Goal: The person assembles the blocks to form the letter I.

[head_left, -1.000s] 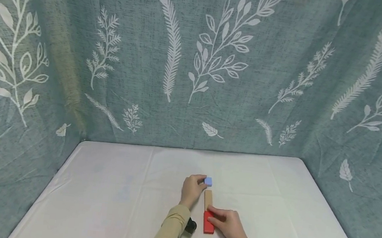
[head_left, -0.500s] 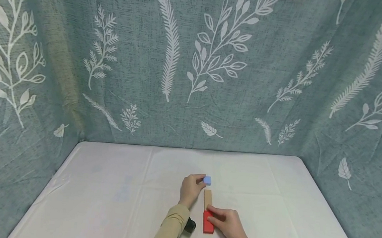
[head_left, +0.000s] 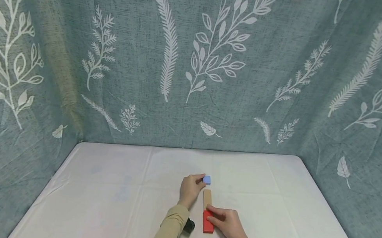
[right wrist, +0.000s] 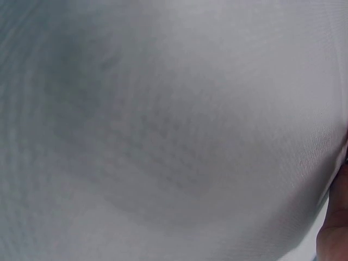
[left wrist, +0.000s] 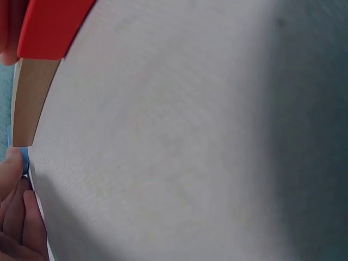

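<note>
Between thumb and fingers, my left hand (head_left: pixel 189 189) pinches a small blue block (head_left: pixel 207 180) at the far end of a row of pieces. Just nearer lies a narrow plain-wood block (head_left: pixel 207 198), a small gap short of the blue one in the head view. Its near end meets a wider red block (head_left: pixel 207 227), which my right hand (head_left: pixel 232 225) pinches from the right side. The left wrist view has the red block (left wrist: pixel 54 27), the wood block (left wrist: pixel 32 100) and a sliver of the blue block (left wrist: pixel 25 160) at its left edge. Only part of the right hand (right wrist: pixel 333 234) shows in the right wrist view.
A white cloth (head_left: pixel 108 188) covers the table, with light creases. Behind and at both sides hangs a green-grey curtain (head_left: pixel 176 125) with white leaf prints. A small black device (head_left: pixel 189 226) sits by the left forearm, partly hidden by the sleeve (head_left: pixel 171 230).
</note>
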{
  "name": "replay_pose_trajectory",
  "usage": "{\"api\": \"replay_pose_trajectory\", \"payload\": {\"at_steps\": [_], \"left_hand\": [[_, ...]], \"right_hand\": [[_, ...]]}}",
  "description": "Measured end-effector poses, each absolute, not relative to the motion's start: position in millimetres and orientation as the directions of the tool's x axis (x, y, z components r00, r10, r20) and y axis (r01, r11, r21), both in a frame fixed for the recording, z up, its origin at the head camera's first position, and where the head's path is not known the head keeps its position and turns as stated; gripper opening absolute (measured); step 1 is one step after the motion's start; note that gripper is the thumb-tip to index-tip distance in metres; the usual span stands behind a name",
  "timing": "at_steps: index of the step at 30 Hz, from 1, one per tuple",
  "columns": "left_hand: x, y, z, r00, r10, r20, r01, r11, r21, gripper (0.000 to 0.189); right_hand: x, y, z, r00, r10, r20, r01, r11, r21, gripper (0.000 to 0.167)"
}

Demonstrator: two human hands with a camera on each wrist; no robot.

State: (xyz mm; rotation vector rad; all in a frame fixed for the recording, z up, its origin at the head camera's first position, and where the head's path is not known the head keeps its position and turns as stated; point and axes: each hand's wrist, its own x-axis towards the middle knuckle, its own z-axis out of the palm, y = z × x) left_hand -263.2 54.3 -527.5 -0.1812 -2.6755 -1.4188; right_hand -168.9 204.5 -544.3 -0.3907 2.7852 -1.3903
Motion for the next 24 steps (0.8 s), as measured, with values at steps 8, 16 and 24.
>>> {"api": "replay_pose_trajectory", "payload": {"at_steps": [8, 16, 24], "left_hand": [[-265.4, 54.3, -528.8, -0.989, 0.060, 0.135, 0.146, 0.544, 0.826, 0.030], [-265.6, 54.2, -529.0, -0.988, 0.059, 0.142, 0.151, 0.553, 0.819, 0.030], [-265.2, 53.3, -531.1, -0.987, 0.062, 0.150, 0.160, 0.543, 0.825, 0.030]], "right_hand": [[-168.9, 204.9, -543.7, -0.971, -0.218, 0.097, -0.209, 0.578, -0.789, 0.037], [-169.0, 204.5, -541.8, -0.970, -0.224, 0.091, -0.207, 0.570, -0.795, 0.037], [-169.4, 204.8, -541.7, -0.970, -0.227, 0.087, -0.206, 0.576, -0.791, 0.038]]}}
